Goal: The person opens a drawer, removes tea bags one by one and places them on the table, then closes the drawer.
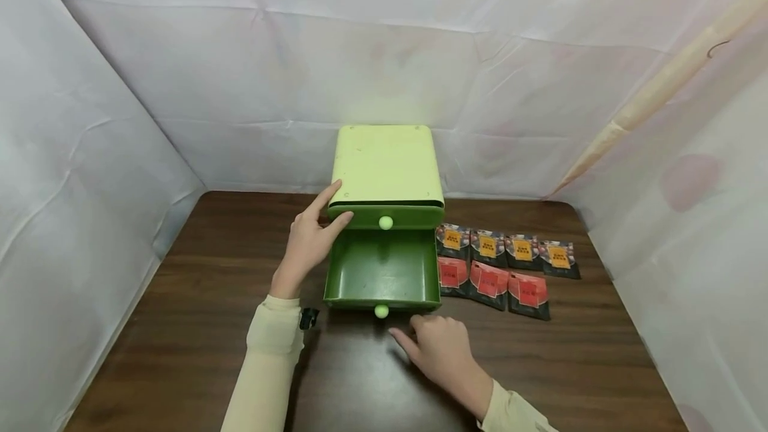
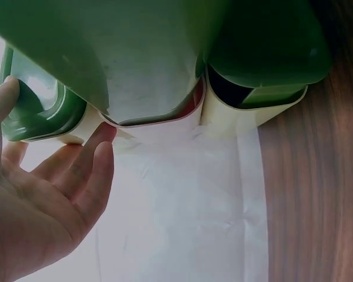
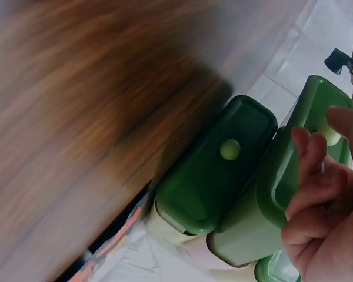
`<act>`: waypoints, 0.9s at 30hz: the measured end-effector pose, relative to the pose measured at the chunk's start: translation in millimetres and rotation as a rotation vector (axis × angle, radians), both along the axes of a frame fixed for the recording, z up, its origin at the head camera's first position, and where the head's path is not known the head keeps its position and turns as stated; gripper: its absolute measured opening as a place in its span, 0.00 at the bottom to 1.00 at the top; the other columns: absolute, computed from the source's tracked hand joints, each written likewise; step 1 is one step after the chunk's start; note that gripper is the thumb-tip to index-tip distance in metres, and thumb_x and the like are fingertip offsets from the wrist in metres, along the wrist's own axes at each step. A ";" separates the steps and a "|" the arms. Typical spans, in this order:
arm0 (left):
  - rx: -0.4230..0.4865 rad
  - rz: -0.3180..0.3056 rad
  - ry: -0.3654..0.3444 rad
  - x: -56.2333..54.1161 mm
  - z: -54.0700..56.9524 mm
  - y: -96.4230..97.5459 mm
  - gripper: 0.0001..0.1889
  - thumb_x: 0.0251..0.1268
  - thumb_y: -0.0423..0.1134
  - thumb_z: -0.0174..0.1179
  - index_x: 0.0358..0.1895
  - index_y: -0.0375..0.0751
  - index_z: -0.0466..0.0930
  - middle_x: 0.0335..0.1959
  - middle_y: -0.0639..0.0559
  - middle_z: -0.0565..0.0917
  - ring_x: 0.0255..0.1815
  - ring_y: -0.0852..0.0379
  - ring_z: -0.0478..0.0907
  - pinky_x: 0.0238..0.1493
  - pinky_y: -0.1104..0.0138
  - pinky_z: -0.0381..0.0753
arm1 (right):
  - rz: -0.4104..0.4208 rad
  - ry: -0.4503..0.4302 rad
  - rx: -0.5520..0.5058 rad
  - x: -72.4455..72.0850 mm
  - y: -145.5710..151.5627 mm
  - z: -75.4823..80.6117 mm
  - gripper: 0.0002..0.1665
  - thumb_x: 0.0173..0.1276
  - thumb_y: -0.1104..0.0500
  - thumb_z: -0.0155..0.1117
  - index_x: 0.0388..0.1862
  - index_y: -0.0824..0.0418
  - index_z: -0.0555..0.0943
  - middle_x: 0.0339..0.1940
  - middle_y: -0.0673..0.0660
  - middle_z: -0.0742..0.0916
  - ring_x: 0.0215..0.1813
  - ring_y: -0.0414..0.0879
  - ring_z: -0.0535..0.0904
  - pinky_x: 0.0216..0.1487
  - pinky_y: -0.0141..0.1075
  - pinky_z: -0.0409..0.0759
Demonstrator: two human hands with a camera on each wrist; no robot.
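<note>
A small drawer cabinet [image 1: 384, 162] with a pale yellow-green shell stands at the back of the table. Its middle drawer [image 1: 384, 265] is pulled far out, and the inside I can see holds nothing. The top drawer [image 1: 360, 217] sits nearly flush; the lowest drawer [image 3: 215, 170] appears in the right wrist view. My left hand [image 1: 309, 239] touches the cabinet's left front corner, thumb on the top drawer's front, fingers along the side. Just below the pulled-out drawer's round knob [image 1: 381, 312], my right hand [image 1: 444, 352] hovers with loosely bent fingers, holding nothing.
Right of the cabinet lie several black packets with orange labels [image 1: 488, 245] in a back row. Packets with red labels [image 1: 489, 282] lie in front of them. Pale cloth [image 1: 384, 59] hangs behind and at both sides of the brown table [image 1: 192, 312].
</note>
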State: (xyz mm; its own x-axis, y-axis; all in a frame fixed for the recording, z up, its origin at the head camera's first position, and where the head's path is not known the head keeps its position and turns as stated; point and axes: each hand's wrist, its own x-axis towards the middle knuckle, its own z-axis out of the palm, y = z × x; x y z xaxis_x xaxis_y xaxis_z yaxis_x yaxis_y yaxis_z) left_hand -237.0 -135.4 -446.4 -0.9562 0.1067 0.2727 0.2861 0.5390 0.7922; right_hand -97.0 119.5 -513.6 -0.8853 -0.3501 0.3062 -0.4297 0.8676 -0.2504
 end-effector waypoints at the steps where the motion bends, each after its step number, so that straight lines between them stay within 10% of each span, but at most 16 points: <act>1: -0.002 0.001 -0.005 1.6 -1.0 -0.7 0.32 0.67 0.62 0.56 0.72 0.77 0.58 0.70 0.57 0.67 0.05 0.53 0.56 0.10 0.63 0.61 | -0.010 0.005 -0.004 0.4 -3.5 -0.8 0.34 0.66 0.32 0.59 0.09 0.45 0.60 0.06 0.39 0.57 0.09 0.32 0.51 0.10 0.28 0.47; 14: -0.002 -0.006 -0.009 6.1 -5.3 0.3 0.32 0.68 0.60 0.57 0.73 0.74 0.58 0.71 0.56 0.66 0.04 0.54 0.55 0.08 0.64 0.59 | -0.085 0.072 -0.035 0.2 -23.8 -11.4 0.35 0.64 0.32 0.61 0.09 0.45 0.58 0.07 0.40 0.55 0.10 0.34 0.49 0.12 0.30 0.45; 18: 0.006 0.001 -0.011 3.9 -4.8 0.6 0.32 0.67 0.61 0.56 0.73 0.76 0.57 0.41 0.50 0.83 0.04 0.53 0.55 0.08 0.63 0.59 | -0.088 0.103 -0.045 -3.3 -25.8 -11.4 0.33 0.61 0.30 0.63 0.09 0.47 0.65 0.06 0.40 0.59 0.09 0.34 0.51 0.11 0.29 0.47; 21: 0.007 0.009 0.000 2.1 -2.8 0.4 0.32 0.67 0.62 0.56 0.73 0.76 0.57 0.13 0.49 0.68 0.04 0.53 0.54 0.07 0.63 0.58 | -0.080 0.143 -0.066 -6.5 -28.8 -8.5 0.30 0.59 0.30 0.65 0.12 0.50 0.74 0.06 0.41 0.64 0.08 0.34 0.54 0.10 0.28 0.48; 27: 0.003 0.017 0.001 2.4 -0.6 1.7 0.32 0.67 0.61 0.56 0.73 0.76 0.56 0.10 0.49 0.65 0.04 0.53 0.53 0.07 0.63 0.58 | -0.083 0.176 -0.089 -6.5 -39.3 -8.2 0.28 0.62 0.38 0.67 0.11 0.48 0.68 0.06 0.42 0.62 0.09 0.35 0.54 0.10 0.29 0.47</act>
